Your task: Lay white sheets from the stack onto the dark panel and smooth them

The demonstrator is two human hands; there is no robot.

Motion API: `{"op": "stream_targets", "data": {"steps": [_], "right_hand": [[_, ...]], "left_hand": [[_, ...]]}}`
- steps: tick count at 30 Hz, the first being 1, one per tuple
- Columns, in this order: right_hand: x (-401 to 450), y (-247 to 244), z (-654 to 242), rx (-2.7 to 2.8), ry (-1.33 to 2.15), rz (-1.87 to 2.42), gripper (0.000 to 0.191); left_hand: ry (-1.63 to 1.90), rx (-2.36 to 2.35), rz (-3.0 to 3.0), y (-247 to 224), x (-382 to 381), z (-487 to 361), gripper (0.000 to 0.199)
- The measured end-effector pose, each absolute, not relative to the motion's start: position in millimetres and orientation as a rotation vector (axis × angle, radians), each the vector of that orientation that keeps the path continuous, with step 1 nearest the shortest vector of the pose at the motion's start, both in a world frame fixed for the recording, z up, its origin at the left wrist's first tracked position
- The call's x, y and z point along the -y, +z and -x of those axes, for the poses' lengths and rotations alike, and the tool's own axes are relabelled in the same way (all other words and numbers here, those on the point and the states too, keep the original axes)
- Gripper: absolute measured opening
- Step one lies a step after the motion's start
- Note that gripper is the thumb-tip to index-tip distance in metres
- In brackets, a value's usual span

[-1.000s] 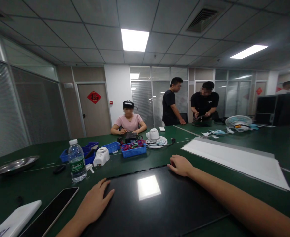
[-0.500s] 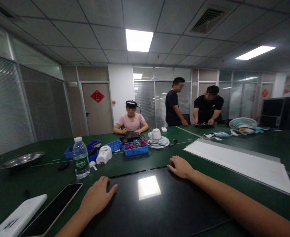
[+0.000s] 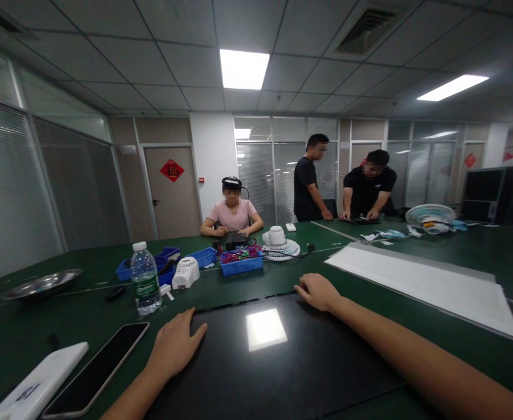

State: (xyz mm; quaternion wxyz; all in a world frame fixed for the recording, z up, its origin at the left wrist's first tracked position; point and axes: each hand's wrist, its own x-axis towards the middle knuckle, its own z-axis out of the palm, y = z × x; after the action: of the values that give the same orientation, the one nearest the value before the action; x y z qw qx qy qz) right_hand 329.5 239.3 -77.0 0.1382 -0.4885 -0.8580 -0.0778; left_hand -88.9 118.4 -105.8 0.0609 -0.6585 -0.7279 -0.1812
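Our left grip (image 3: 174, 344) rests, thumb and fingers apart, on the black panel (image 3: 274, 373); our right grip (image 3: 320, 292) curls at its far corner, clamped or loose we can't tell. It lies between both; shoved left, it could topple the bottle (image 3: 146, 286) beyond our left.

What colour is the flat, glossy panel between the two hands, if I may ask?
The panel is black, best seen in the head view.
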Motion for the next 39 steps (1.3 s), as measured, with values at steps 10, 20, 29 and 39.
{"op": "stream_targets", "data": {"steps": [10, 20, 29, 39], "right_hand": [[-106, -42, -257, 2.780, 0.139, 0.676, 0.069], [-65, -94, -209, 2.834, 0.288, 0.674, 0.078], [-71, -113, -201, 2.850, -0.071, 0.579, 0.080], [-61, -88, -205, 2.910, -0.016, 0.623, 0.071]], "left_hand": [[-0.600, 2.238, 1.979, -108, -121, 93, 0.042], [-0.574, 2.287, 2.011, -93, -112, 92, 0.040], [-0.105, 2.521, 1.817, -61, -85, 88, 0.036], [0.148, 2.554, 1.768, -59, -72, 57, 0.034]]}}
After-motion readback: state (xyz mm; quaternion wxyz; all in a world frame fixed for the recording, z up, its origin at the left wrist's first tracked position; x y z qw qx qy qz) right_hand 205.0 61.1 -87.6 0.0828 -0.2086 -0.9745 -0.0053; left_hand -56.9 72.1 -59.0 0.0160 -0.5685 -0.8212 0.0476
